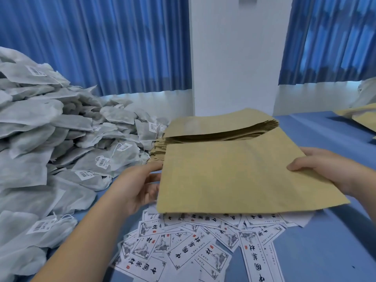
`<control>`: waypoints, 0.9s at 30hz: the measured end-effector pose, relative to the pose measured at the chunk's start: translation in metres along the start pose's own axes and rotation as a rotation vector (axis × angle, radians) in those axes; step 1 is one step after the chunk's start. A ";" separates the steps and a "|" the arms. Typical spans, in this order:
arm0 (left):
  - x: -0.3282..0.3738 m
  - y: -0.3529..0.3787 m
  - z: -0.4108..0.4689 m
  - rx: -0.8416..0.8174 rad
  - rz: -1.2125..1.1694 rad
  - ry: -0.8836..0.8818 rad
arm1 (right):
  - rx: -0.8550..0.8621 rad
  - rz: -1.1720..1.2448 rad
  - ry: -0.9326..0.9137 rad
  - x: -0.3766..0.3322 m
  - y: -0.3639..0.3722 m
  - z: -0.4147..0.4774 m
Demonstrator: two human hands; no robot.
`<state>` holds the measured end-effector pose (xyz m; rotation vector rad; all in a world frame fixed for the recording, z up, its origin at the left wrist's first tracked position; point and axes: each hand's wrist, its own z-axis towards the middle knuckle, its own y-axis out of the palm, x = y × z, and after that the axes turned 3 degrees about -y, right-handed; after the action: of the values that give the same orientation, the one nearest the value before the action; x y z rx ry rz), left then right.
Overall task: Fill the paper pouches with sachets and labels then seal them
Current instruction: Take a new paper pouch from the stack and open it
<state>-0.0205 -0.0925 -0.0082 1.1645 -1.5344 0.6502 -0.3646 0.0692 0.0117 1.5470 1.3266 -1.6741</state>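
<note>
**1 pouch held in 2 hands above the labels**

A flat tan kraft-paper pouch [234, 176] is held up over the blue table [325, 251], tilted so its near edge hangs just above a loose scatter of white printed paper labels [183, 241]. The labels carry black characters, small ink drawings and a red seal mark, and they lie overlapping at many angles.

The left hand [140, 184] holds the pouch at its left edge. The thumb points toward the upper-left corner and the fingers pass behind the paper. The right hand [325, 169] pinches the right edge, with the thumb pressed on the front face and the fingers hidden behind. Whether the pouch holds anything inside cannot be told.

Just behind the held pouch lies a stack of tan pouches [223, 127], its top sheets bowed upward so the fanned edges show. To the left, a tall heap of grey-white fabric sachets [50, 129] covers that side of the table and reaches up against the stack. Many of the sachets have a string and a small barcode tag. At the far right edge a few more tan paper pouches [362, 119] lie on the table.

Pleated blue curtains [101, 37] hang behind, on both sides of a white pillar [234, 58].
</note>
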 end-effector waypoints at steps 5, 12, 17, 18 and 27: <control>-0.008 0.005 0.001 0.011 0.170 -0.046 | 0.224 -0.379 -0.073 0.014 0.010 0.011; -0.011 0.015 -0.001 0.077 0.271 -0.027 | 0.450 -0.693 -0.188 0.028 0.014 0.030; -0.012 0.024 -0.008 0.022 0.341 0.019 | 0.441 -0.731 -0.367 0.016 0.037 0.019; -0.013 0.026 -0.010 0.008 0.342 0.038 | 0.398 -0.668 -0.413 0.010 0.048 0.014; -0.018 0.044 -0.023 -0.363 0.090 0.162 | -0.122 -0.044 -0.502 -0.036 0.159 -0.029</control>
<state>-0.0514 -0.0506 -0.0110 0.7550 -1.4966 0.4862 -0.2059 0.0220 -0.0011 0.9463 1.1691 -1.8140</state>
